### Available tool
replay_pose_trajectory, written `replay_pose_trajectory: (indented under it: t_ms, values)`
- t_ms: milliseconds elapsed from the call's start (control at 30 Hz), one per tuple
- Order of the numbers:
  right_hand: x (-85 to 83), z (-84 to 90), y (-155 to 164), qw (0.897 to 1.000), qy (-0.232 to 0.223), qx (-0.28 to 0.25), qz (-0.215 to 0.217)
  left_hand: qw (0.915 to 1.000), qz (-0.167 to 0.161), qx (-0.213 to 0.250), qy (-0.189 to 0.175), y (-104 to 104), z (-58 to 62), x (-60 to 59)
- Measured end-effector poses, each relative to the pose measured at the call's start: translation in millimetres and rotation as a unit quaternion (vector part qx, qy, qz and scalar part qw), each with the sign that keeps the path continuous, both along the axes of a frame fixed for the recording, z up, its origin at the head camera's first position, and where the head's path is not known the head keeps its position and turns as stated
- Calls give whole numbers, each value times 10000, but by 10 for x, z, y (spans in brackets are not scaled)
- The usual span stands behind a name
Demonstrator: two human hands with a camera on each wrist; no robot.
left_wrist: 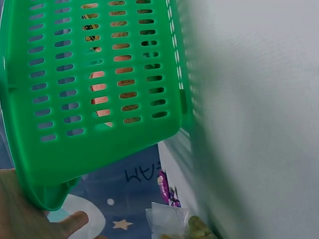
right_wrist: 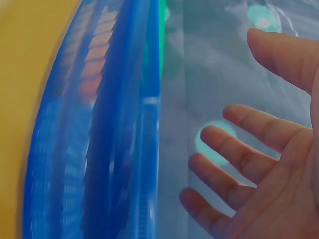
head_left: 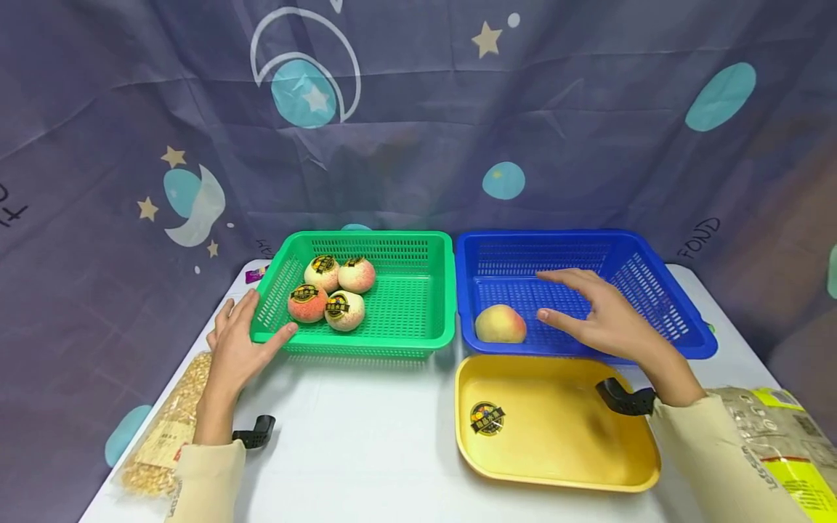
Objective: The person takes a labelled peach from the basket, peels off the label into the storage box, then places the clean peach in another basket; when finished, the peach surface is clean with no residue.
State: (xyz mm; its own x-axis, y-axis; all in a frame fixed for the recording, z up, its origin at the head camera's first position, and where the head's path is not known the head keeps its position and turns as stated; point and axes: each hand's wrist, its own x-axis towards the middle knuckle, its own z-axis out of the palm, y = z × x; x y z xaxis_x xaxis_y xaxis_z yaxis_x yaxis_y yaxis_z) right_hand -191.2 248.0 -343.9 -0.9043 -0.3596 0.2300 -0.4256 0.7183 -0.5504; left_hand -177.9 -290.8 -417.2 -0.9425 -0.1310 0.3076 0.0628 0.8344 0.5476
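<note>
A green basket (head_left: 405, 343) holds several peaches (head_left: 307, 303) with black and gold stickers. My left hand (head_left: 238, 341) rests against its front left corner, fingers straight, thumb along the front rim; the left wrist view shows the basket's wall (left_wrist: 89, 74) close up. A blue basket (head_left: 680, 319) beside it holds one bare peach (head_left: 500, 324). My right hand (head_left: 598, 316) hovers open over the blue basket, just right of that peach, holding nothing; its spread fingers (right_wrist: 239, 159) show in the right wrist view. A yellow tray (head_left: 588, 465) in front carries one loose sticker (head_left: 487, 418).
A bag of corn kernels (head_left: 166, 425) lies at the table's left edge. Another packet (head_left: 785, 443) lies at the right edge. A small purple wrapper (head_left: 256, 274) sits behind the green basket. A starry curtain hangs behind the white table (head_left: 360, 443).
</note>
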Motion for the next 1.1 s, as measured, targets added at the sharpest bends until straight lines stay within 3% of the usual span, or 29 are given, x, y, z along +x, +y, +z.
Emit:
replay_pose_trajectory:
  t_ms: [333, 633, 800, 1100]
  values:
    - [-256, 21, -572, 9958, -436, -391, 701, 9999, -86, 36, -47, -18, 7, 2]
    - [-531, 48, -1126, 9846, -577, -811, 1436, 9998, -118, 129, -112, -7, -31, -9]
    - [-687, 46, -1495, 9789, -690, -949, 1673, 9996, -87, 251, -113, -8, -48, 8]
    - [-933, -17, -2026, 9742, -1004, -740, 1883, 9992, -27, 373, -131, -24, -40, 25]
